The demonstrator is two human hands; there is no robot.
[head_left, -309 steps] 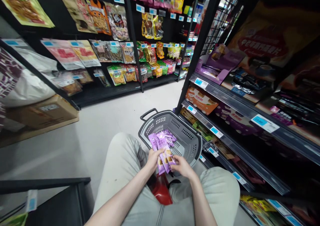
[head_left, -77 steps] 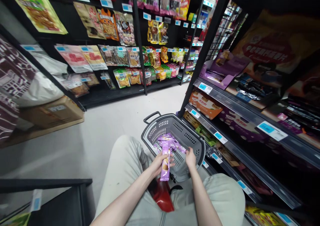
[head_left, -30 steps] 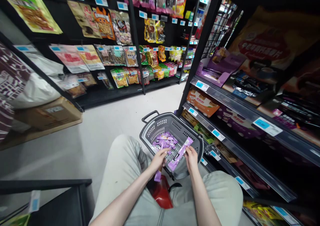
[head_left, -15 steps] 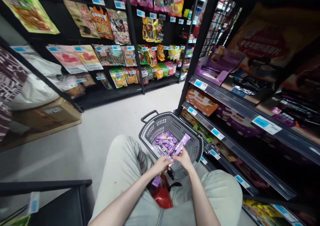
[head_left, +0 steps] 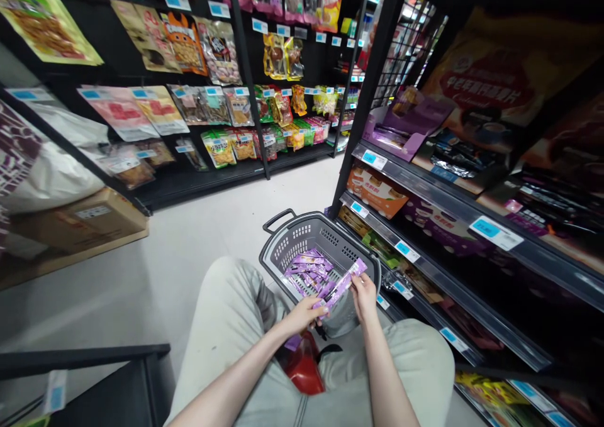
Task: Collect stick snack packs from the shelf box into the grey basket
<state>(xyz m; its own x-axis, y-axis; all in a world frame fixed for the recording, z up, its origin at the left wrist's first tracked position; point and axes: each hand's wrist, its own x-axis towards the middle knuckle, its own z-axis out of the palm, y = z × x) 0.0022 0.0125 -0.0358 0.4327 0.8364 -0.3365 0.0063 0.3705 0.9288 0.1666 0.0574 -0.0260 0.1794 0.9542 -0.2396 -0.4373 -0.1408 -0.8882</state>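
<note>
Loosely, the purple sachet (head_left: 343, 282) slanted over the near part of the basket (head_left: 346, 237), held between two hands. The left hand (head_left: 302, 314) had thumb and fingers closed on its lower end; the right hand (head_left: 364, 293) pinched it near the upper end, fingertips together.

The likeliest trouble was a slip: the wrapper looked slick, and if one pinch gave way the sachet could swing down onto the loose pile (head_left: 310, 265) in the basket, or drop outside the near rim. Pulling the ends apart too hard might crease or tear the wrapper. The basket seemed close against the knee (head_left: 229, 285), so a shift of the leg could nudge it.

Much was hard to make out. The left fingers hid the sachet's lower tip, and their undersides were out of sight. Below that hand showed a purple end (head_left: 293, 342); whether the hand gripped it could not be told. The pile's overlaps hid its count, the print was too small to read, and the red thing (head_left: 304, 367) between the legs was partly covered.
</note>
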